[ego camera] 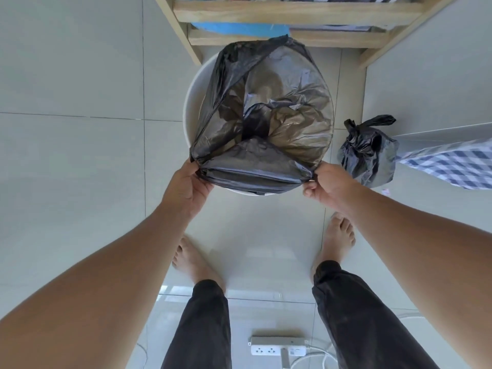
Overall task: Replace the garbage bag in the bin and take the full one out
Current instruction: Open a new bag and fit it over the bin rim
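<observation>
Step in hand: fitting the new bag. My left hand (pixel 190 182) and right hand (pixel 326 186) each pinch the near hem of the fresh black bag (pixel 266 115), fingers (pixel 308 191) clenched on the film, stretching it taut between them at the near lip of the bin (pixel 195 102).

Bag mouth is spread wide over the bin. Right and far edges look to be over the rim; on the left the white rim shows bare, so I'd say that side isn't seated yet.

Next move, I'd judge: fold the near hem down over the lip, then work round the left. Thin film, so pull evenly or it tears.

Materials: bag is thin, crinkly, semi-translucent plastic, sagging in folds inside. Bin is round, smooth, white.

Full bag (pixel 368 153) is knotted, lumpy, sitting on the glossy tiled floor (pixel 80 155) just right of the bin. Not yet taken out.

Beyond: a pale wooden shelf frame (pixel 292 12).
</observation>
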### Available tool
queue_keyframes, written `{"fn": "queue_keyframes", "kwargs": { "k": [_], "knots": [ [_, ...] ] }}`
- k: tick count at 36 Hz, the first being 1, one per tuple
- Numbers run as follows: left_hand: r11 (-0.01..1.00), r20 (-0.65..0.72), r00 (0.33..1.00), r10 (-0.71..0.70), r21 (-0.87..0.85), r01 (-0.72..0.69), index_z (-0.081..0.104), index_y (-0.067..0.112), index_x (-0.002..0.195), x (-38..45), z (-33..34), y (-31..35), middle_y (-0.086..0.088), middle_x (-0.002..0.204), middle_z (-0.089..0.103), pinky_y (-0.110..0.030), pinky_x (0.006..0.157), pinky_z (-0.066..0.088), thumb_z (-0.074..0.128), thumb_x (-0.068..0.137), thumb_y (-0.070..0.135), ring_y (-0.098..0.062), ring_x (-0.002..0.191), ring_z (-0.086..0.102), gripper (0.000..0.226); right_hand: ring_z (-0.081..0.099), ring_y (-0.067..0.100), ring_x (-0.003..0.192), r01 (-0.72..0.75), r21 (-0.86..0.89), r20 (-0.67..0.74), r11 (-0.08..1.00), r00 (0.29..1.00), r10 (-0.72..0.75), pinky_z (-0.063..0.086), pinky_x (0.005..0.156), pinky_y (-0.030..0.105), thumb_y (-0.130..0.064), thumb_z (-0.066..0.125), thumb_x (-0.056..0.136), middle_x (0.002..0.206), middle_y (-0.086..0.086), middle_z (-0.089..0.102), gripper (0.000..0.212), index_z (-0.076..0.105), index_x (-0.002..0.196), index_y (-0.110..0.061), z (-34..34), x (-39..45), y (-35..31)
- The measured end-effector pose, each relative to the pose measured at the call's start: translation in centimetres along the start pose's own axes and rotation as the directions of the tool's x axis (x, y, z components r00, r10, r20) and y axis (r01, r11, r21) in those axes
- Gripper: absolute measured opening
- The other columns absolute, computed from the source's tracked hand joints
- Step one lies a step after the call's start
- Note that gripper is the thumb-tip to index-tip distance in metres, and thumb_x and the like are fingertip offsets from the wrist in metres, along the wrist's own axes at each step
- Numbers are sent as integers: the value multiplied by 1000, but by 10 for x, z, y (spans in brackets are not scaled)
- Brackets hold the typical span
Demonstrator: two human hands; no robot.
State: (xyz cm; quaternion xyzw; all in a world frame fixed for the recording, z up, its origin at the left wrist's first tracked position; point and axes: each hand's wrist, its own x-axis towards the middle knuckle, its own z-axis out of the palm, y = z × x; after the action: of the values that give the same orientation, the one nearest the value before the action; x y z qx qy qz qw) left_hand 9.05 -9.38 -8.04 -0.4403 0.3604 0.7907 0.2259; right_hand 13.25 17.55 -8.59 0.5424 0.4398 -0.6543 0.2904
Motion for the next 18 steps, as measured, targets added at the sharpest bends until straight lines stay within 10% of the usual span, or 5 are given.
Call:
{"fn": "queue_keyframes", "kwargs": {
  "k": [4,7,12,18],
  "knots": [
    [998,34,999,21,61,-23,63,3,113,0,0,-1,-12,107,73,-33,79,60,43,98,1,-22,95,72,25,24,13,40,10,-135,-33,991,999,-15,31,40,19,-2,24,90,54,1,39,34,51,72,-14,6,0,2],
    [949,-3,1000,-20,313,19,65,12,101,-3,-2,0,-10,98,70,-24,47,52,46,98,13,-18,71,66,19,22,13,40,-20,-174,-88,985,996,5,23,42,17,0,22,85,55,3,38,32,44,68,-15,8,1,5],
    [733,-183,983,12,670,116,59,17,89,1,-16,5,-10,82,60,-24,51,33,46,79,21,-20,61,47,17,40,19,46,-7,-246,-33,969,999,-1,38,44,22,-4,25,89,70,10,52,31,54,80,-11,3,3,10],
    [414,-33,991,131,910,-25,54,16,73,-9,-22,4,-2,59,51,-27,52,31,45,94,17,-18,55,40,23,45,19,50,31,-310,22,950,999,-25,38,41,22,-2,37,93,71,10,56,24,57,82,-11,-7,-5,13]
  ]
}}
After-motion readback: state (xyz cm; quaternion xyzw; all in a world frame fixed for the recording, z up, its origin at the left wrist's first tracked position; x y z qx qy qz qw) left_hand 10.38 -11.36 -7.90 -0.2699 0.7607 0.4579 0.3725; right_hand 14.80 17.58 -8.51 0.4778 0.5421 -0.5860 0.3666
